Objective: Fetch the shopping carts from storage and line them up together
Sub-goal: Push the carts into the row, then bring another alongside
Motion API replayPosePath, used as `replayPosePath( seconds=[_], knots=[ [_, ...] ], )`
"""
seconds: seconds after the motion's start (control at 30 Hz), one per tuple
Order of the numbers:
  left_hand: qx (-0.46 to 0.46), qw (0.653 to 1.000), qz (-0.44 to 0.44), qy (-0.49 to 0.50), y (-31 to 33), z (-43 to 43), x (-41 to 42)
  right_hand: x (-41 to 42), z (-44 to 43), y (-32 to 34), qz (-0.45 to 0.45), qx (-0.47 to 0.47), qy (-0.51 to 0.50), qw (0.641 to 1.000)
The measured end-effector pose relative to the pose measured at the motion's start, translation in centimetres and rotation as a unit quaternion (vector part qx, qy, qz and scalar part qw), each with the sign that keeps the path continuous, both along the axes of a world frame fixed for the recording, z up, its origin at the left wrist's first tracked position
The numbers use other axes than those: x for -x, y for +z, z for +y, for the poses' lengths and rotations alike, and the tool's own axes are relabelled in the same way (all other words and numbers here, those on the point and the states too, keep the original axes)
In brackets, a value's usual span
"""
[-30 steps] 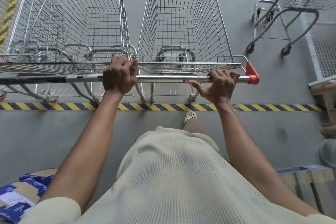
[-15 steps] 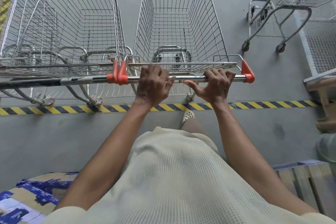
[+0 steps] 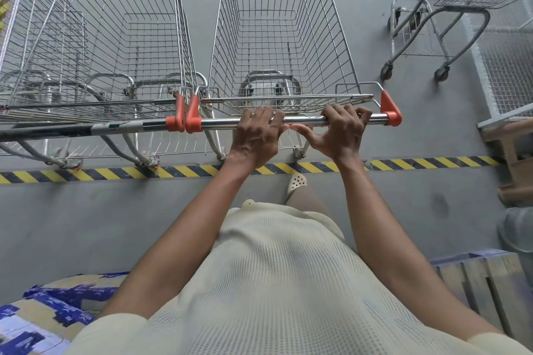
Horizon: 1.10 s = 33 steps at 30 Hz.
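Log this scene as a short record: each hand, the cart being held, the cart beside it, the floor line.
left hand: grips chrome handle bar
right hand: fingers curled over same bar
held cart: empty silver wire shopping cart, orange handle caps
neighbour cart: matching wire cart at left, handles level
floor line: yellow-and-black striped tape along the carts' handle end

Yellow-and-black striped tape (image 3: 86, 174) runs right across the grey floor (image 3: 86, 225); blue-printed cardboard (image 3: 43, 314) sits bottom left; wooden pallet slats (image 3: 484, 291) bottom right; wire mesh panel (image 3: 507, 72) far right.
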<state>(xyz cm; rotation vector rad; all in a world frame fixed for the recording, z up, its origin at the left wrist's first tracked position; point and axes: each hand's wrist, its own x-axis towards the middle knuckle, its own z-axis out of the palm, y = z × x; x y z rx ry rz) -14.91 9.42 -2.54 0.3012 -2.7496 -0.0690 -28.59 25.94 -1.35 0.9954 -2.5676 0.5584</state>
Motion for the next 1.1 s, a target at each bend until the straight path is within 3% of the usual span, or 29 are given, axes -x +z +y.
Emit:
replayPosePath(
  seconds=[0.77, 0.97, 1.1],
  knots=[
    [0.017, 0.999, 0.021, 0.036, 1.5, -0.4, -0.5, -0.8, 0.1, -0.3, -0.031, 0.049, 0.005, 0.998],
    [-0.003, 0.977, 0.086, 0.193, 2.5, -5.9, -3.4, -0.8, 0.5, -0.6, -0.033, 0.061, -0.001, 0.998],
    [0.03, 0.968, 0.036, 0.247, 2.5, -9.8, -5.3, -0.9, 0.1, -0.7, -0.026, 0.077, 0.001, 0.997]
  ],
)
